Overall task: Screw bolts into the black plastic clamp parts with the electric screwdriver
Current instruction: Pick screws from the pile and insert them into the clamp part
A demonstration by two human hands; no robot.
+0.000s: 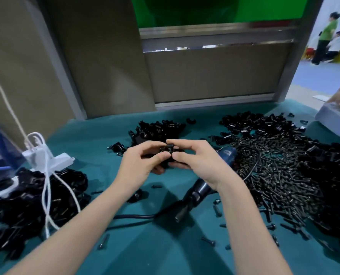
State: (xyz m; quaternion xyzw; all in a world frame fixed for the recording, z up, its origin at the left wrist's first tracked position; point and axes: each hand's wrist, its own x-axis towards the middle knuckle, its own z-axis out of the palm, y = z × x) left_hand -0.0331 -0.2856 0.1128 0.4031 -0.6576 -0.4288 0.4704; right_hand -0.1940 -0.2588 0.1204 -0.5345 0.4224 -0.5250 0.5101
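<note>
— Where's the clamp part?
— Above the teal cloth, pinched between the left hand and right hand, fingers curled round it.
— The electric screwdriver?
— Lying below the right wrist (no hand grips it), bolts heaped just beside.

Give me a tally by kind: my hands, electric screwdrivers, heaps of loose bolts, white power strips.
hands: 2 (left hand, right hand, both pinching a clamp part)
electric screwdriver: 1
bolt heap: 1
white power strip: 1
Total: 5
</note>
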